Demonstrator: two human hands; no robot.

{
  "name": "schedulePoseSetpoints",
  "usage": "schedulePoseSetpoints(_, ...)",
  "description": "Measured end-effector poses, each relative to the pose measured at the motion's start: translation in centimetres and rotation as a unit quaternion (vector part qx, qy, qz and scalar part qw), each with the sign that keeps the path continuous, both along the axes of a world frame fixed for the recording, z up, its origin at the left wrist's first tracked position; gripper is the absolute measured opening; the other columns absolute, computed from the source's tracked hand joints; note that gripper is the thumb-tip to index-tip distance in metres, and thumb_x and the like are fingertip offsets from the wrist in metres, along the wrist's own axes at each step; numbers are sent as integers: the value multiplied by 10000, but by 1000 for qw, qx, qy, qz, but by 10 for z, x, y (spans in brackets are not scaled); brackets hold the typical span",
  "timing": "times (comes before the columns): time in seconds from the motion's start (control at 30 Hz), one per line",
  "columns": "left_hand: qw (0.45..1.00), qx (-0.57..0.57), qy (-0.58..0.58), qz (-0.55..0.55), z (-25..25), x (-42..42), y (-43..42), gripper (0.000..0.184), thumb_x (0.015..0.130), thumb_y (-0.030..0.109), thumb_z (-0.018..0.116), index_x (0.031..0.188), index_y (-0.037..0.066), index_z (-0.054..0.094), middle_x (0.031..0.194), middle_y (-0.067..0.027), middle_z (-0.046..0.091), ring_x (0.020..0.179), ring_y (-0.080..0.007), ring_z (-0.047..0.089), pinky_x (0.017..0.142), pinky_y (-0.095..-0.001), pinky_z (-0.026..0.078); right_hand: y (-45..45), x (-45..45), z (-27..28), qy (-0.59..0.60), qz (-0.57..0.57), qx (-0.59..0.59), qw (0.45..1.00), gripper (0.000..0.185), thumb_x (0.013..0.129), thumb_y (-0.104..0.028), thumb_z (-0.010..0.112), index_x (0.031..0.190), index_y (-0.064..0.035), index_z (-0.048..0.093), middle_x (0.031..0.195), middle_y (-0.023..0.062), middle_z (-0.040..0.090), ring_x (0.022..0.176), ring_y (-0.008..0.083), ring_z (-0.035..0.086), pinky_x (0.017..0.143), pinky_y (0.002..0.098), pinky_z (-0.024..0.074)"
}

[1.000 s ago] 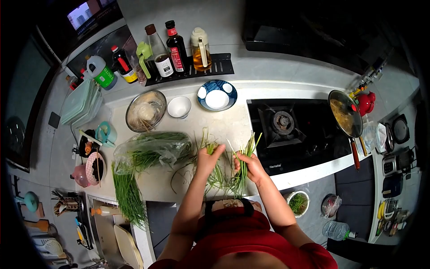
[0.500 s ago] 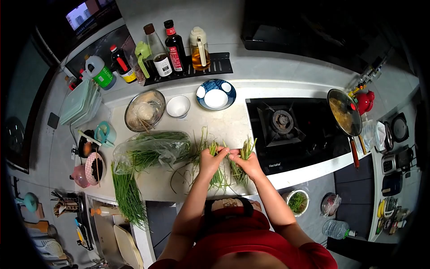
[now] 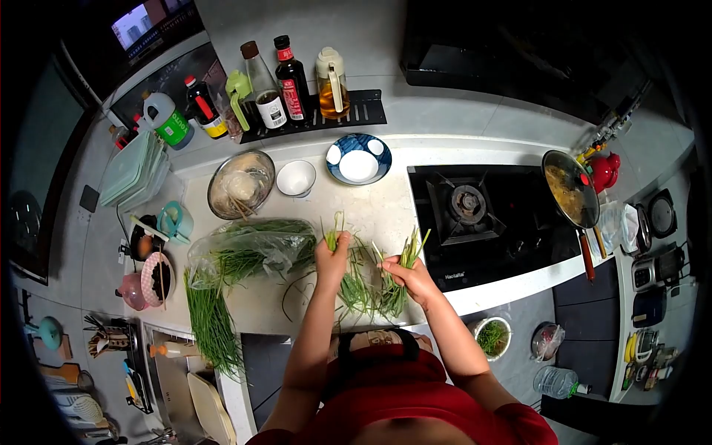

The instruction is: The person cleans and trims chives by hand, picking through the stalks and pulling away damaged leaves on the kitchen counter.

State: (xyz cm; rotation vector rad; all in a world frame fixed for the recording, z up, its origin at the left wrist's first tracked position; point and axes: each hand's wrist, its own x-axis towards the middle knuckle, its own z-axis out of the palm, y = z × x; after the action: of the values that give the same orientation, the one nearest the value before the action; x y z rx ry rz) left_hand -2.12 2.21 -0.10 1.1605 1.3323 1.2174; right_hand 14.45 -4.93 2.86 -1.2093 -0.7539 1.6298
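Note:
My right hand (image 3: pixel 412 279) is closed round a bunch of chives (image 3: pixel 393 298), whose pale stem ends stick up past the thumb and whose leaves hang toward the counter's front edge. Closed at the left, my left hand (image 3: pixel 331 258) has pale chive stems (image 3: pixel 332 239) showing above its fingers; how many it grips I cannot tell. Loose chives (image 3: pixel 357 288) lie on the counter between the two hands. Left of my left hand, a clear plastic bag (image 3: pixel 278 241) partly covers a bigger heap of chives (image 3: pixel 211 319) that droops over the front edge.
Behind stand a metal bowl with dough (image 3: pixel 241 185), a white bowl (image 3: pixel 296 179) and a blue patterned bowl (image 3: pixel 359 159). A gas stove (image 3: pixel 475 222) with a lidded pan (image 3: pixel 569 189) is at right. A white bin (image 3: pixel 491 336) with green scraps stands on the floor.
My hands, close together before, have moved apart. The left went to the left and slightly up; the right shifted slightly down, still with its bunch of chives.

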Motion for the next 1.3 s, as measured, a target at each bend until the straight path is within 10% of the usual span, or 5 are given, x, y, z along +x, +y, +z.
schedulePoseSetpoints(0.37,979,57,180,-73,-24,-29,5,268,745,253,669,811,-5,641,663,-85,623,597,-173,588,559,-290,444,4,15,-18,64,-92,-36,993,170,779,-130,631,892,-5,608,693,0,559,479,39,348,464,189,286)
schedulePoseSetpoints(0.7,966,-69,-37,-246,17,14,-19,221,758,191,663,850,-9,646,757,-27,620,678,-84,533,618,-237,413,8,0,-12,2,-22,9,1000,118,745,-80,664,836,-14,631,704,2,583,554,54,436,500,195,335)
schedulePoseSetpoints(0.9,965,-82,33,-248,13,9,-17,204,778,191,641,822,-7,616,696,-20,600,647,-75,516,586,-248,406,6,0,-9,-75,-45,4,996,110,747,-88,665,822,-11,642,661,-5,576,532,51,443,484,189,337)
schedulePoseSetpoints(1.3,952,141,217,-163,16,0,-6,218,788,181,614,805,-34,583,751,-137,555,658,-251,555,612,-311,430,4,9,4,-63,-16,-32,997,127,755,-91,647,840,2,636,700,48,611,516,56,428,511,193,382)
